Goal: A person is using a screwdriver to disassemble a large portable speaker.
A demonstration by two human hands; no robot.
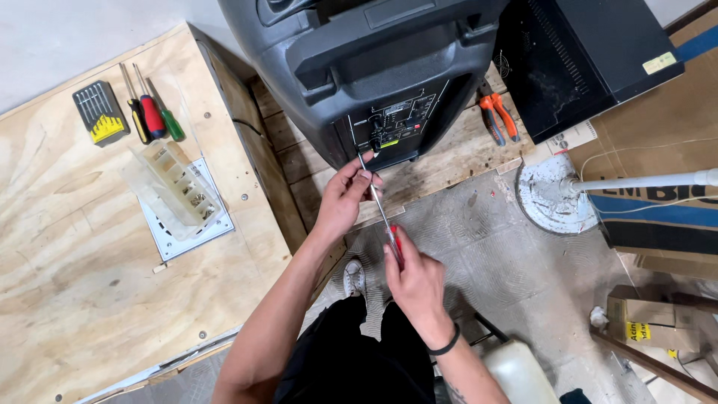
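At frame centre, the right hand (416, 283) grips a red-handled screwdriver (381, 213); the left hand (345, 196) pinches its shaft, tip at the black speaker's control panel (396, 123) (panel still mounted, apparently unremoved).

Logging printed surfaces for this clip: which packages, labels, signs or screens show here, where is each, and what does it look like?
Control panel label: on the black speaker's back, black with white markings and a small yellow patch.
Sticker: on the black case at top right, small pale yellow rectangle.
Large carton: right edge, brown cardboard with blue print.
Small box: lower right floor, brown cardboard with a yellow label.
Bit set case: on the plywood top left, grey with yellow strip.
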